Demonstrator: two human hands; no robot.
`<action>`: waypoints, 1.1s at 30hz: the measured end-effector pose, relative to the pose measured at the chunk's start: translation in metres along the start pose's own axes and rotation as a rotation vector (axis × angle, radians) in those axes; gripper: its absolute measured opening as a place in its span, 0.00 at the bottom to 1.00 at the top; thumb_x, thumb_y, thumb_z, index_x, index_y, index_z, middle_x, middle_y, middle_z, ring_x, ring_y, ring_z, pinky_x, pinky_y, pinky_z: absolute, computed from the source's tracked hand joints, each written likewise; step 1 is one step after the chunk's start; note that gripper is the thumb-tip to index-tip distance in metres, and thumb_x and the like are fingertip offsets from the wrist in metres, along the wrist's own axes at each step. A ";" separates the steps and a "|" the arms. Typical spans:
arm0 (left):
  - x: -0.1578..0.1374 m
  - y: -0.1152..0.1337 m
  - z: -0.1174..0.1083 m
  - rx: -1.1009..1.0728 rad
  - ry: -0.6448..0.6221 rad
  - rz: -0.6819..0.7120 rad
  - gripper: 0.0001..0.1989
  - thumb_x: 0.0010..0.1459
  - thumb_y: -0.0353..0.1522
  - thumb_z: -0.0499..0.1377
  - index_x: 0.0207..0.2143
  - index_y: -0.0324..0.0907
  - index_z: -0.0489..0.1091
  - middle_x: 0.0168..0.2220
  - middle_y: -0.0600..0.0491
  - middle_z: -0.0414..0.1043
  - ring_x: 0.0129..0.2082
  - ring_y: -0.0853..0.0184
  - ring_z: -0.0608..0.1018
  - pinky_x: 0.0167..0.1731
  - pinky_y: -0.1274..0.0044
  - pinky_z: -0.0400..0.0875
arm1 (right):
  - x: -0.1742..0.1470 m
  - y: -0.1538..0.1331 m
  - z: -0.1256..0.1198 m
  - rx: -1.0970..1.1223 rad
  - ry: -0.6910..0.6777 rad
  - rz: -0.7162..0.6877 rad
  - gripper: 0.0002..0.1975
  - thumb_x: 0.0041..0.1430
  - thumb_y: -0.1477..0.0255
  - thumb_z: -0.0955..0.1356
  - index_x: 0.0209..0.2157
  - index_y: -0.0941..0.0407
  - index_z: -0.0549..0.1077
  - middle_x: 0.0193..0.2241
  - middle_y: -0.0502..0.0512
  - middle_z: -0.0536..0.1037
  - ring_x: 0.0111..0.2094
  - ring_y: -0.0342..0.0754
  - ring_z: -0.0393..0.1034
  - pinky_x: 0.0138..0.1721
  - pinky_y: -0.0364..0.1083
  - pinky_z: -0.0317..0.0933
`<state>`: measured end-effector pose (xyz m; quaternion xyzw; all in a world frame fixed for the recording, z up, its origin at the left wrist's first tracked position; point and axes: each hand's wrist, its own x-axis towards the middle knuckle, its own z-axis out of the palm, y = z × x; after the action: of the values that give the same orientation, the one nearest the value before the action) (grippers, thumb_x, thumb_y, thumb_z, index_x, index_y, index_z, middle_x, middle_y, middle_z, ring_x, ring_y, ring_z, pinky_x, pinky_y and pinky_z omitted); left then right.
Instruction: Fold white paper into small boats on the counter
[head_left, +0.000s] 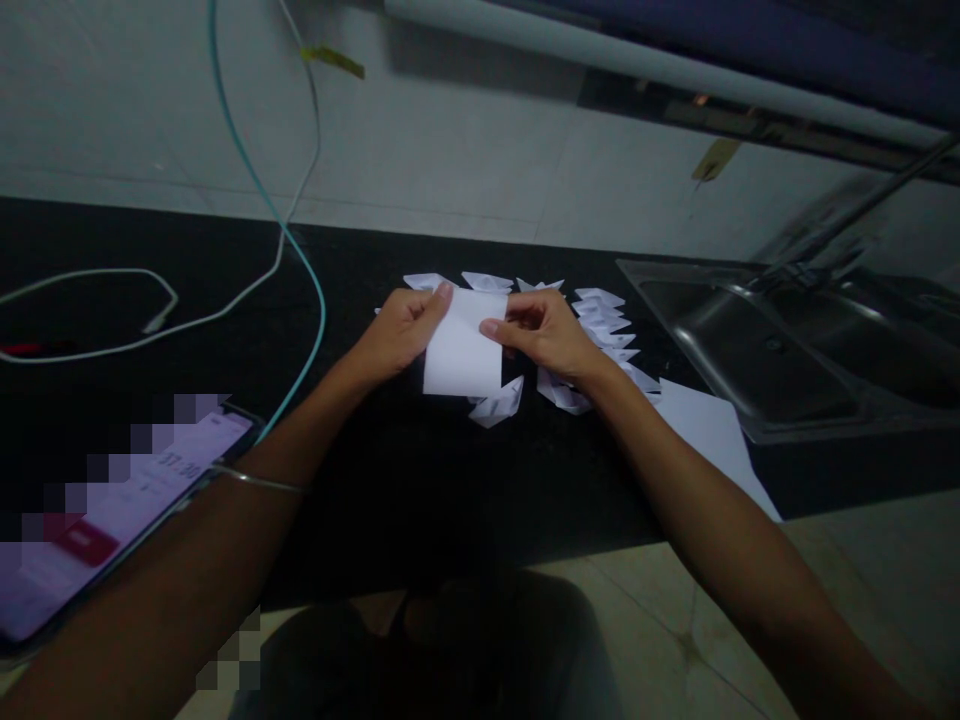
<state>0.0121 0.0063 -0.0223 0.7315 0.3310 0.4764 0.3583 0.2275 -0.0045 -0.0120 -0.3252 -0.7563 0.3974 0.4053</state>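
Observation:
A white rectangular piece of paper [461,355] is held up above the dark countertop between my two hands. My left hand [409,325] pinches its upper left edge, thumb on the front. On the right edge, the thumb of my right hand [544,330] presses the face while the other fingers curl behind, partly hidden. Just below the sheet lies a folded white paper piece [499,405]. Several more folded paper pieces [600,315] lie beyond and to the right of my hands, some in a column.
A phone [142,510] with a lit screen lies at the left, near my forearm. White and teal cables [319,300] cross the counter. Flat white paper [709,440] lies right, beside a steel sink [720,340]. A tiled wall [480,170] stands behind.

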 end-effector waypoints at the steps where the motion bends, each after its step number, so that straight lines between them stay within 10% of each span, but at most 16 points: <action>1: 0.000 0.000 0.000 -0.002 0.022 -0.001 0.28 0.67 0.47 0.50 0.18 0.41 0.63 0.13 0.57 0.60 0.14 0.74 0.66 0.12 0.81 0.53 | 0.000 -0.001 0.000 0.004 -0.007 0.001 0.21 0.55 0.54 0.72 0.35 0.59 0.79 0.29 0.52 0.76 0.28 0.42 0.66 0.28 0.42 0.57; 33: -0.004 0.008 0.006 -0.055 -0.154 -0.126 0.28 0.65 0.50 0.52 0.18 0.41 0.65 0.12 0.56 0.62 0.11 0.75 0.64 0.11 0.81 0.54 | 0.002 -0.006 0.002 0.006 0.254 0.052 0.18 0.52 0.55 0.74 0.32 0.56 0.78 0.25 0.52 0.74 0.27 0.44 0.65 0.26 0.44 0.59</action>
<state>0.0172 -0.0024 -0.0194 0.7335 0.3346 0.4043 0.4319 0.2239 -0.0066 -0.0067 -0.3912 -0.6891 0.3658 0.4883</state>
